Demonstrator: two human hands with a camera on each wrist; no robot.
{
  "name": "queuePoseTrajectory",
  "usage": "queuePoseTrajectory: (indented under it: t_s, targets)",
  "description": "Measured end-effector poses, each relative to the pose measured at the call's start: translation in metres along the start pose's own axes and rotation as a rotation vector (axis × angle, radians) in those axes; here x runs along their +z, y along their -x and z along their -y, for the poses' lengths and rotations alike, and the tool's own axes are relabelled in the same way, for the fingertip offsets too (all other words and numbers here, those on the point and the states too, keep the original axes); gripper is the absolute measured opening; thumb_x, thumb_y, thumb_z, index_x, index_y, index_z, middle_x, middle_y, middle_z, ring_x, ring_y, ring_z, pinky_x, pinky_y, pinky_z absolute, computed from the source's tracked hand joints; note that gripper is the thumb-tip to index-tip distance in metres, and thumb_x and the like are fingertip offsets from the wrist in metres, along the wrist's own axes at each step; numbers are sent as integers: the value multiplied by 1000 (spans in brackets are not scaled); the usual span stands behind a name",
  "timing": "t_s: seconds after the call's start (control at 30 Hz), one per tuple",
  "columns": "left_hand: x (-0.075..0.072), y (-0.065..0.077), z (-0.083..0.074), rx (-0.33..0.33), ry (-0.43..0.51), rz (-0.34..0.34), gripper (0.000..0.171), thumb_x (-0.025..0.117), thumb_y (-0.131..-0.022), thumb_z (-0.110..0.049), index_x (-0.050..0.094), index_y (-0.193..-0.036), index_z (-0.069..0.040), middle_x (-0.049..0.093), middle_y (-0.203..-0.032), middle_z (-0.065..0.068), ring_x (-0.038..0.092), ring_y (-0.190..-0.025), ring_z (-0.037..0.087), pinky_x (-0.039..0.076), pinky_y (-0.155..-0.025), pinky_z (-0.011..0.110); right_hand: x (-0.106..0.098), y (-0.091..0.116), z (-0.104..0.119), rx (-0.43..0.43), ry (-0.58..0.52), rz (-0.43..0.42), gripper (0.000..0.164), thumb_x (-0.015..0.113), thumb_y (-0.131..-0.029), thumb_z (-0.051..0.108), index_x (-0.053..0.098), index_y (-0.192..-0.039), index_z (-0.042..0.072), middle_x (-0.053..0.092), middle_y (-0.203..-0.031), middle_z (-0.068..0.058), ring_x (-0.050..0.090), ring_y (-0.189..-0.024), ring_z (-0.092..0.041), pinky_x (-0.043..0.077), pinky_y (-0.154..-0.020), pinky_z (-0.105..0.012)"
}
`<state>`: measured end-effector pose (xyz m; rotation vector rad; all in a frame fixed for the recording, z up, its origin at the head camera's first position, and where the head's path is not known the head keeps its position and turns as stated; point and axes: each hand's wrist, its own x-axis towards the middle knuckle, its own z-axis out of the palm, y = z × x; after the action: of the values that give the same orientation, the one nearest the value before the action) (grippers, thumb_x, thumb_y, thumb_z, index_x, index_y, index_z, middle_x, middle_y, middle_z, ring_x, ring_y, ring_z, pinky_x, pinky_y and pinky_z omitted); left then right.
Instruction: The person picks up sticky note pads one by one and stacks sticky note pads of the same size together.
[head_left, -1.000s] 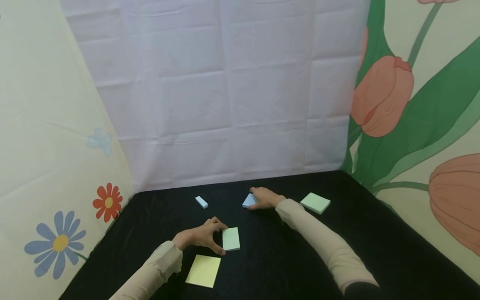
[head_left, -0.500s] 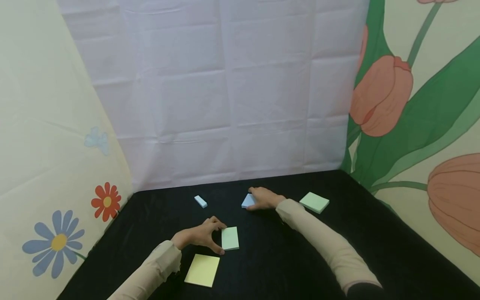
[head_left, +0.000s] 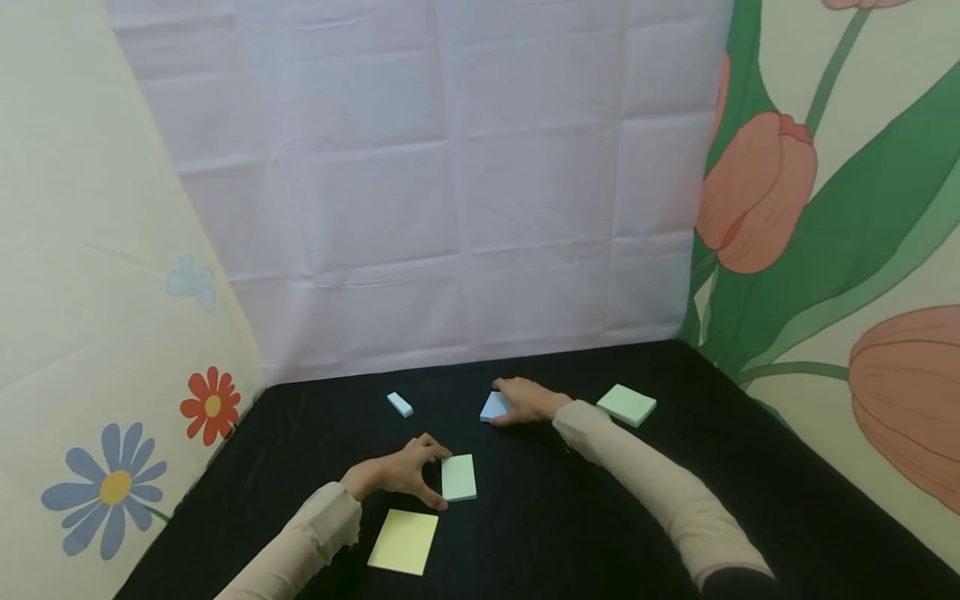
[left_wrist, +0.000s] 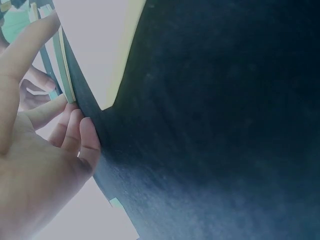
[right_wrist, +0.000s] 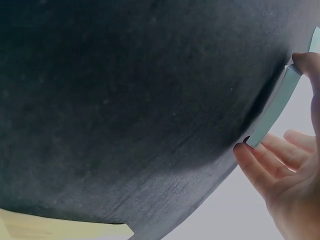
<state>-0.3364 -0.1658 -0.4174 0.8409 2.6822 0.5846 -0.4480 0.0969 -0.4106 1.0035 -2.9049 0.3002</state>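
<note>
One green pad (head_left: 459, 477) pinched in left hand (head_left: 399, 472); blue pad (head_left: 492, 407) pinched in right hand (head_left: 529, 400).

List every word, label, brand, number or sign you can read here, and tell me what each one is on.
None: no readable text in any view.
The pale green pad at the left hand, blue pad at the right hand, yellow pad, far-right green pad and small light-blue block: no lettering on the faces that show.
Printed flowers decorate the side walls, without words.
</note>
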Motion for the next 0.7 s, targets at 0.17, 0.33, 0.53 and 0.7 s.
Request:
queuePoseTrajectory:
  t_s: [0.17,0.33,0.53,0.7]
  targets:
    - [0,0,2,0,13,11,72,76,-63,-43,47,-124,-18,34,-111,-5,35,-104,19,37,-82,38,1,2,1,-5,13,14,74,63,-73,51,43,-126,4,53,-108,-8,49,-84,-14,41,-70,-31]
    - [0,0,4,1,19,13,72,76,-63,-43,46,-124,-19,33,-111,-6,35,-104,19,37,-81,37,0,3,2,-7,35,15,74,62,-73,53,42,-126,5,52,-109,-6,48,-86,-14,40,-72,-30]
    - [0,-1,6,8,14,8,73,76,-63,-44,46,-124,-19,34,-111,-5,35,-104,18,37,-81,37,-3,7,4,-9,26,23,73,64,-73,51,43,-125,5,52,-108,-7,48,-87,-15,40,-74,-32]
    - [0,-1,6,8,19,6,73,76,-62,-43,47,-124,-18,34,-111,-5,35,-104,19,37,-81,37,-2,10,5,-22,43,21,73,62,-74,52,42,-126,5,52,-109,-7,48,-88,-14,40,-74,-31]
